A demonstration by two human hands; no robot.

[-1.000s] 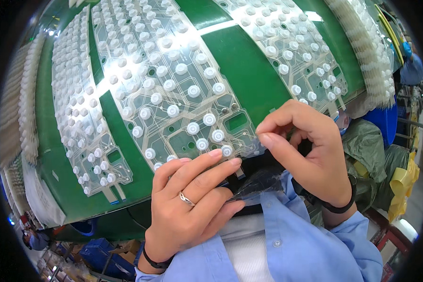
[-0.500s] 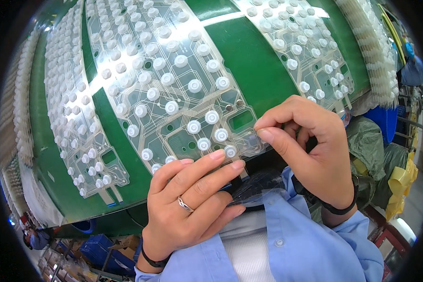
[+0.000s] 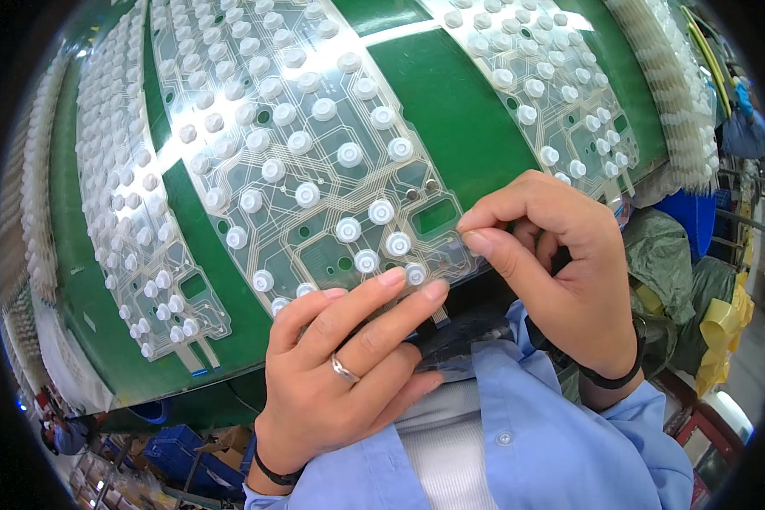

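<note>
A clear keyboard membrane sheet [image 3: 302, 183] with pale printed traces and milky rubber domes lies on the green tabletop in front of me. My left hand [image 3: 340, 374], a ring on one finger, rests over its near edge, fingers stretched and slightly spread, two fingertips beside the lowest domes. My right hand [image 3: 561, 263] is at the sheet's near right corner, thumb and forefinger pressed together in a pinch at its edge. Whatever lies between those fingertips is too small to make out. A short ribbon tail [image 3: 440, 316] sticks out past the table edge, between my hands.
Similar membrane sheets lie to the left [image 3: 140, 221] and right [image 3: 561, 93]. Thick stacks of domed sheets stand at the table's left [image 3: 38, 195] and right [image 3: 667, 93] sides. Green plastic bags [image 3: 659, 251], a blue bin [image 3: 693, 223] and blue crates [image 3: 174, 450] are below table level.
One left fingertip has slid slightly up and right along the sheet's near edge. My right hand keeps its pinch at the corner. The view has shifted a little.
</note>
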